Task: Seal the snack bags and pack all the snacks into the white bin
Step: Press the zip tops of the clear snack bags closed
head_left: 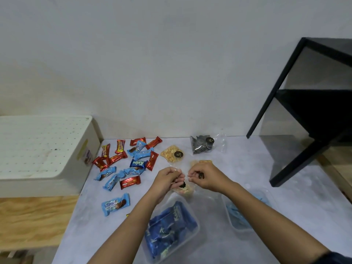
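Observation:
My left hand point(168, 181) and my right hand point(206, 177) pinch the top edge of a clear snack bag point(184, 190) of pale crackers with a dark round sticker, held just above the table. A second cracker bag point(172, 153) lies flat behind my hands, and a bag of dark snacks point(202, 144) lies further back. Another cracker bag point(202, 162) peeks out behind my right hand. Several red and blue wrapped bars point(131, 161) are scattered to the left. The white bin point(43, 149) stands at the far left with its perforated lid on.
A clear tub of dark blue packets point(171, 229) sits near my left forearm. Another clear tub with light blue items point(240, 212) lies under my right forearm. A black metal shelf frame point(304, 111) stands at the right. Wooden boards point(34, 220) lie left of the table.

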The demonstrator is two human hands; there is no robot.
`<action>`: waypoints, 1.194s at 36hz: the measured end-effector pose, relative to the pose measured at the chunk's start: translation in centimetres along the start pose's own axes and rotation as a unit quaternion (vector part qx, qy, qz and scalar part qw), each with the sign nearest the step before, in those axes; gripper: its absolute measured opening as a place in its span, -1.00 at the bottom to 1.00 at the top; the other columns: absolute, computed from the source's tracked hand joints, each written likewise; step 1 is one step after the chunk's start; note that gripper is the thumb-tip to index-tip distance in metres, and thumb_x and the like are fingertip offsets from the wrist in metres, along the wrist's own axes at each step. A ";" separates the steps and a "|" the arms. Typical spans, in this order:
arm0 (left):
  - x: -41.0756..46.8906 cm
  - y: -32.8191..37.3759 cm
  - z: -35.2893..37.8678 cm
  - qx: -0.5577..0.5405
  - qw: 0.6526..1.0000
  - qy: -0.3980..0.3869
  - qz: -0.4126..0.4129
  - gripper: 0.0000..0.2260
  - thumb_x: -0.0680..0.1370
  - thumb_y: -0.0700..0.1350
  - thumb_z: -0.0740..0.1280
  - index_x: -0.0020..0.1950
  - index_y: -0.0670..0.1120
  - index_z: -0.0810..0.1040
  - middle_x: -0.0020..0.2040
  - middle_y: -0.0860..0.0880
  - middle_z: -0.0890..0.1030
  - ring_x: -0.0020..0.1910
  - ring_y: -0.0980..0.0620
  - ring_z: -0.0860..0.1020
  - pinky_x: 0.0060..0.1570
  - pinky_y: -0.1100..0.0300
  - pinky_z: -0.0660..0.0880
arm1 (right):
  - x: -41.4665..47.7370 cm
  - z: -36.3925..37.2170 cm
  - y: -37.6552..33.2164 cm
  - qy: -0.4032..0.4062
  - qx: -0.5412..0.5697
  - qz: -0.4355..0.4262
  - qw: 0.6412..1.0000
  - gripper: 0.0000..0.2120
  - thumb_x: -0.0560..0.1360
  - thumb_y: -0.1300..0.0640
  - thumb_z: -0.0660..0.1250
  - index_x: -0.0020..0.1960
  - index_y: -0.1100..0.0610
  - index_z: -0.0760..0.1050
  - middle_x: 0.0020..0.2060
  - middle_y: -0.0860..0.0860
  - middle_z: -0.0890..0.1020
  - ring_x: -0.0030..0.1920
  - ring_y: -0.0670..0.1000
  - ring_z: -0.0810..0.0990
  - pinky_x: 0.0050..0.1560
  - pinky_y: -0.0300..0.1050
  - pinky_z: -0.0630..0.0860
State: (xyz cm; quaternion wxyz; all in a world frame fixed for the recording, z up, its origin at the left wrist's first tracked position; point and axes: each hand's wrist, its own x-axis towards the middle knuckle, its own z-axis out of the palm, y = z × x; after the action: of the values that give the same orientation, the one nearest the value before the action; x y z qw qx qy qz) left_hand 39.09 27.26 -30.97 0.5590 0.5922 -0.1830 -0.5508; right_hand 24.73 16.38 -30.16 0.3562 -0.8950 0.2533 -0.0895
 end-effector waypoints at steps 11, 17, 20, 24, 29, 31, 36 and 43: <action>0.4 0.7 -1.3 0.011 0.998 -0.064 0.001 -0.87 0.57 -0.28 0.22 -0.15 -0.18 0.52 -0.15 -0.14 0.64 -0.24 0.07 0.61 -0.10 0.24 0.61 | 0.9 1.1 -1.1 -0.021 0.142 0.117 0.983 -0.81 0.48 0.00 0.35 -0.30 -0.02 0.48 -0.40 -0.09 0.49 -0.37 -0.09 0.46 -0.28 -0.13 0.48; 0.1 0.9 -1.9 0.043 0.994 -0.098 -0.008 -0.86 0.57 -0.32 0.20 -0.15 -0.21 0.51 -0.22 -0.16 0.61 -0.30 0.06 0.62 -0.16 0.27 0.61 | 0.4 2.0 -1.4 -0.030 0.190 0.140 0.971 -0.74 0.54 0.18 0.21 -0.30 0.00 0.46 -0.33 -0.01 0.51 -0.32 -0.10 0.47 -0.33 -0.22 0.48; 0.1 1.1 -2.2 0.057 0.993 -0.106 -0.010 -0.86 0.57 -0.31 0.20 -0.15 -0.22 0.51 -0.22 -0.17 0.60 -0.31 0.08 0.62 -0.18 0.29 0.60 | 0.4 2.4 -1.6 -0.022 0.195 0.143 0.970 -0.74 0.54 0.19 0.19 -0.30 0.00 0.44 -0.33 0.00 0.51 -0.31 -0.08 0.47 -0.33 -0.23 0.46; 0.0 1.0 -2.2 0.092 0.987 -0.132 -0.008 -0.86 0.58 -0.29 0.19 -0.12 -0.21 0.52 -0.20 -0.15 0.59 -0.30 0.09 0.60 -0.15 0.30 0.59 | 0.6 3.0 -1.9 -0.013 0.197 0.147 0.969 -0.81 0.52 0.16 0.17 -0.26 0.02 0.42 -0.40 -0.07 0.50 -0.31 -0.08 0.46 -0.37 -0.22 0.44; -0.1 1.1 -2.4 0.112 0.984 -0.141 0.003 -0.85 0.58 -0.29 0.20 -0.13 -0.19 0.53 -0.21 -0.13 0.61 -0.29 0.11 0.60 -0.14 0.31 0.59 | 1.0 3.0 -1.9 -0.013 0.226 0.170 0.959 -0.75 0.54 0.20 0.16 -0.29 0.01 0.41 -0.42 -0.08 0.48 -0.35 -0.09 0.45 -0.41 -0.25 0.40; -0.1 1.1 -2.4 0.117 0.983 -0.143 0.006 -0.84 0.58 -0.28 0.20 -0.13 -0.18 0.54 -0.22 -0.11 0.61 -0.28 0.11 0.60 -0.12 0.31 0.59 | 1.1 3.1 -1.8 -0.015 0.242 0.177 0.954 -0.72 0.55 0.23 0.14 -0.30 0.02 0.40 -0.42 -0.06 0.48 -0.36 -0.07 0.44 -0.43 -0.26 0.39; 0.2 1.1 -2.8 0.142 0.979 -0.145 0.007 -0.84 0.58 -0.27 0.21 -0.12 -0.19 0.55 -0.21 -0.11 0.62 -0.25 0.08 0.61 -0.12 0.29 0.60 | 0.9 3.2 -2.1 -0.032 0.235 0.178 0.955 -0.77 0.55 0.23 0.13 -0.26 0.05 0.39 -0.39 -0.06 0.48 -0.35 -0.10 0.45 -0.42 -0.30 0.40; 0.3 1.3 -3.4 0.154 0.979 -0.133 0.010 -0.86 0.57 -0.30 0.21 -0.05 -0.26 0.56 -0.16 -0.18 0.61 -0.27 0.09 0.62 -0.12 0.30 0.60 | 0.7 2.0 -1.8 -0.074 0.259 0.158 0.950 -0.89 0.47 0.22 0.32 -0.17 0.03 0.48 -0.32 -0.07 0.54 -0.28 -0.17 0.52 -0.24 -0.29 0.46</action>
State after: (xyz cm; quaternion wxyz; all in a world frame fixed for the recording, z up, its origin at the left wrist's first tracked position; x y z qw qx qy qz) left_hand 42.61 28.15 -30.76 0.4375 0.5909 -0.3443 -0.5838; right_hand 26.68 18.34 -30.37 0.6033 -0.7241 0.3330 -0.0284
